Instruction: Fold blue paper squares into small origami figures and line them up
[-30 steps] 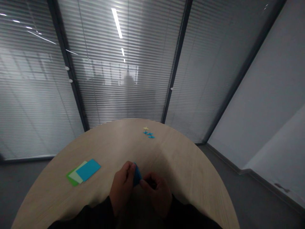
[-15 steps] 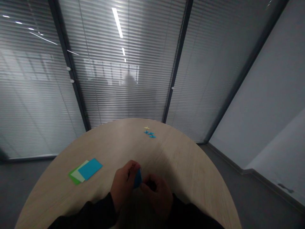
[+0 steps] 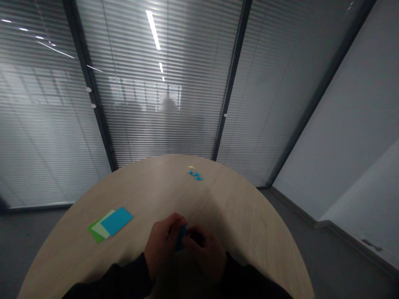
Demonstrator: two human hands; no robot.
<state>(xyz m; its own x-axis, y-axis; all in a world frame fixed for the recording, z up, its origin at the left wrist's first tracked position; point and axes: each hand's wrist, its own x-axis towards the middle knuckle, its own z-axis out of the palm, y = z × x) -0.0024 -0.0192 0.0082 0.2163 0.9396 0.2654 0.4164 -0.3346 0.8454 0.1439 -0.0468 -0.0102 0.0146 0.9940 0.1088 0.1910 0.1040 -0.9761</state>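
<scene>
My left hand point(image 3: 162, 247) and my right hand point(image 3: 205, 253) meet over the near part of a round wooden table point(image 3: 243, 232). Both are closed, pinching a small piece of blue paper point(image 3: 181, 238) between them. Only a narrow strip of the paper shows between the fingers; the rest is hidden. Dark sleeves cover both wrists.
A stack of blue, pale green and green paper sheets point(image 3: 110, 223) lies on the table to the left. Small folded paper figures, blue ones point(image 3: 195, 175) and a yellow one point(image 3: 191, 167), sit near the far edge. Glass walls with blinds stand behind the table.
The hands have drawn closer together and the blue paper is more covered by the fingers than before.
</scene>
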